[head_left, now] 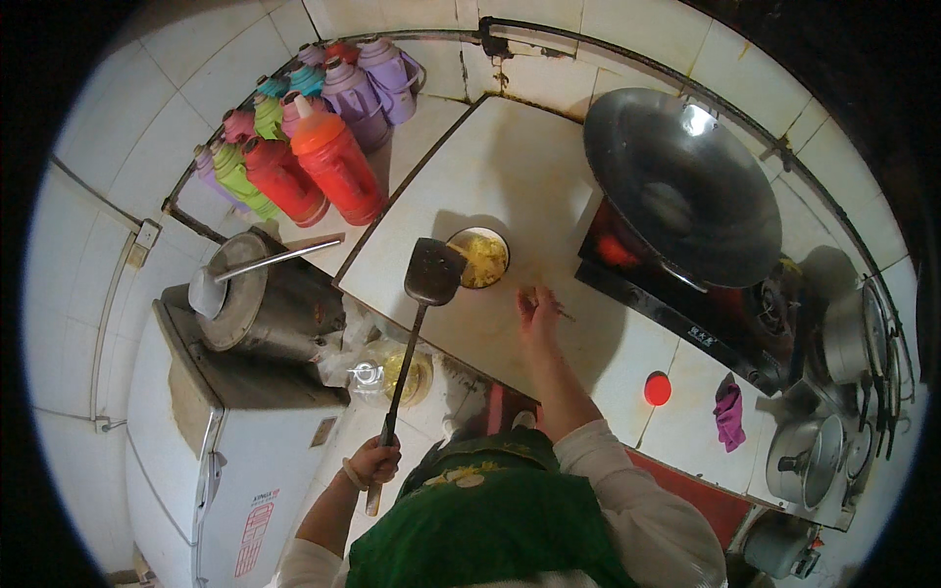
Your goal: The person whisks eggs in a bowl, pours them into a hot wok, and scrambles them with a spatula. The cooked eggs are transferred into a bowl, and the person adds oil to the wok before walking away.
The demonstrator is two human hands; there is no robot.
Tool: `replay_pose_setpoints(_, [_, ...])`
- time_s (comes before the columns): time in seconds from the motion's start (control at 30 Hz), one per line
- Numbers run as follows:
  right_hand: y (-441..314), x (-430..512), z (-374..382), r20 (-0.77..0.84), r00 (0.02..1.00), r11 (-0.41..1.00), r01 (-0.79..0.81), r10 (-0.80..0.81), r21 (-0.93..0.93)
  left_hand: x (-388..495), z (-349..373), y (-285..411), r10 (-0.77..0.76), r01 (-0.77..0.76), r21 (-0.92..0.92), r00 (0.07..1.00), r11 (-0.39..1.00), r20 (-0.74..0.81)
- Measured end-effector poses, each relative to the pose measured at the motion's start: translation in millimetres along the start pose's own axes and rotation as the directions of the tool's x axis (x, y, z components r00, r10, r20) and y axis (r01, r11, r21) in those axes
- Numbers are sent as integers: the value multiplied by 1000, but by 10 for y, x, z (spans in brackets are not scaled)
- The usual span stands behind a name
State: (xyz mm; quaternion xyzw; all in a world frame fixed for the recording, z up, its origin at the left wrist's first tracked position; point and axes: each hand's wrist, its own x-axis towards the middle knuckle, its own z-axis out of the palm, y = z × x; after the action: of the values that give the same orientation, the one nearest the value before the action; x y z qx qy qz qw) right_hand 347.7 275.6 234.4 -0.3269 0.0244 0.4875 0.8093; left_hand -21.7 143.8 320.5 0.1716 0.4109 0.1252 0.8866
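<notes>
My left hand (375, 461) grips the handle of a long wok spatula (435, 272). Its dark blade is raised near the left rim of a round bowl (507, 257), overlapping it from this angle. Yellow shredded food (485, 259) lies in the bowl, which rests on the white tiled counter (434, 191). Over the counter, just below and right of the bowl, my right hand (539, 312) has its fingers bent together. A thin dark thing shows beside those fingers; whether they hold it is unclear.
A large wok (684, 191) leans on the black gas stove (684, 316). Thermos flasks (338, 169) crowd the back left. A ladle (272, 261) lies across a metal barrel (287, 309) near a white refrigerator (272, 470). Rightward are a red lid (658, 388), purple cloth (729, 417) and metal pots (798, 459).
</notes>
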Motion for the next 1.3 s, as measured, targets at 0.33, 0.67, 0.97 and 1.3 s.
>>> replay_pose_setpoints(0.33, [-158,173,-341,-234,972,995,13,10,98,-98,-78,-76,-40,40,83,999,996,1])
replay_pose_setpoints(0.67, [37,-172,-228,36,996,997,-75,76,-34,-62,-21,-76,-24,29,123,999,992,-43])
replay_pose_setpoints(0.97, [-88,262,-460,-85,996,982,0,16,187,-144,-141,-119,-62,63,-8,995,998,77])
replay_pose_setpoints(1.3, [-128,104,-271,12,1000,981,-26,24,192,-151,-69,-141,-36,44,-81,994,996,101])
